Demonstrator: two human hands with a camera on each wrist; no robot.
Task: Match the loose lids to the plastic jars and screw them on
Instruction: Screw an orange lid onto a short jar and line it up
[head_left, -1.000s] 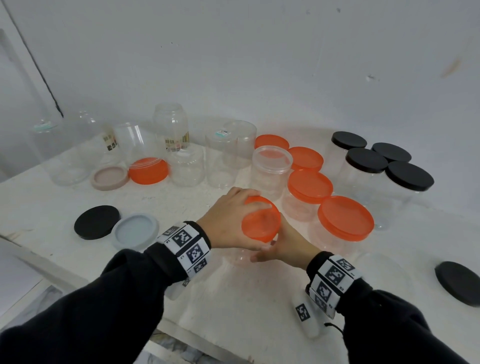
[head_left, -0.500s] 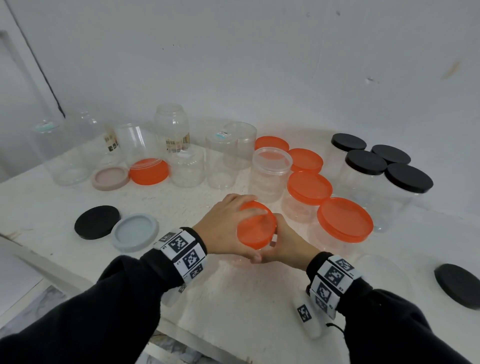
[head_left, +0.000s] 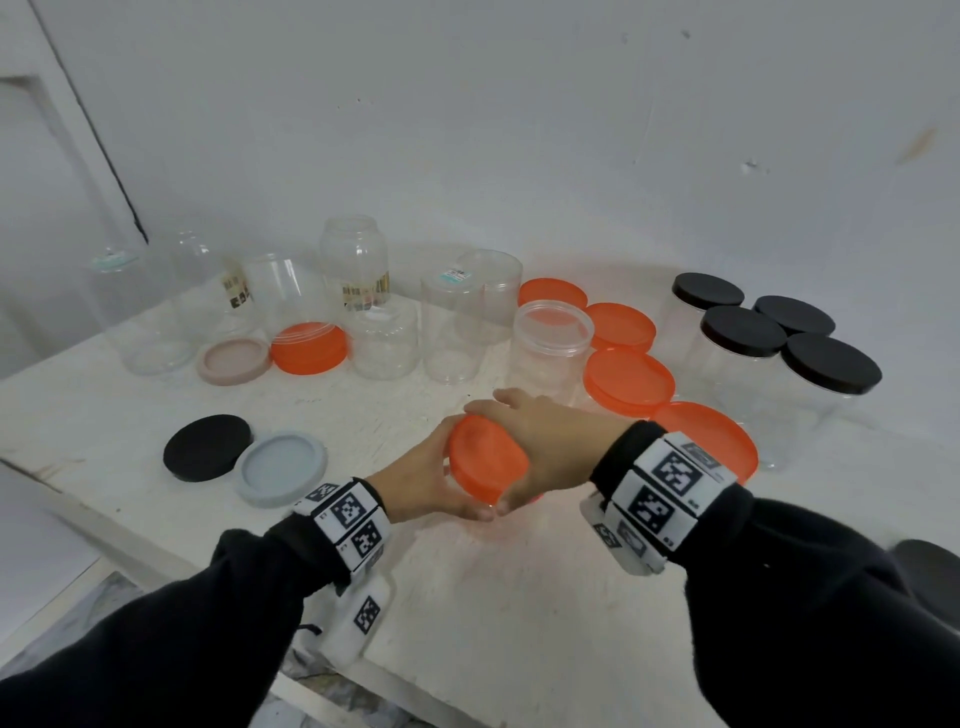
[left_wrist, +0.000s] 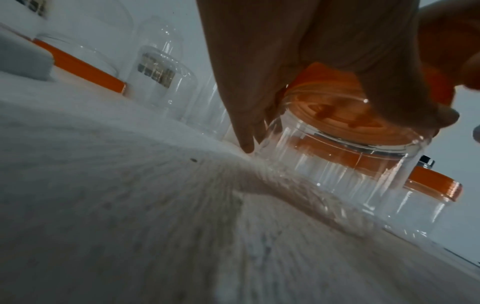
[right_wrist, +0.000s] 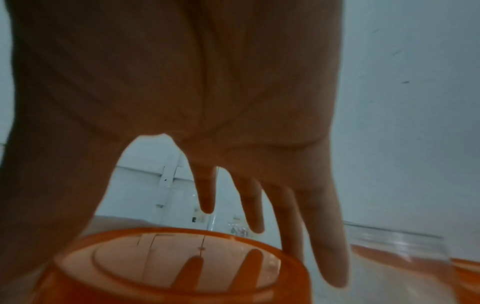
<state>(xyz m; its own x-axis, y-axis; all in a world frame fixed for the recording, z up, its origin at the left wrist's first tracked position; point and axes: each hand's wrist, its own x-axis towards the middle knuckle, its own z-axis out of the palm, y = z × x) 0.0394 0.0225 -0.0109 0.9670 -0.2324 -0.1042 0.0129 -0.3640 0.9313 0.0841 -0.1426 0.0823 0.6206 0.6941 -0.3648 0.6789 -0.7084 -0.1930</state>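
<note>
Your left hand wrapped round small clear plastic jar just under rim, jar base on white tabletop. Your right hand clamped over round orange plastic lid on jar mouth, thumb one side, fingers other. Lid looks tilted in head view.

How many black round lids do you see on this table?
6 black round lids: four on clear plastic jars at back right; one loose at left; one at the right edge, partly behind a sleeve.
</note>
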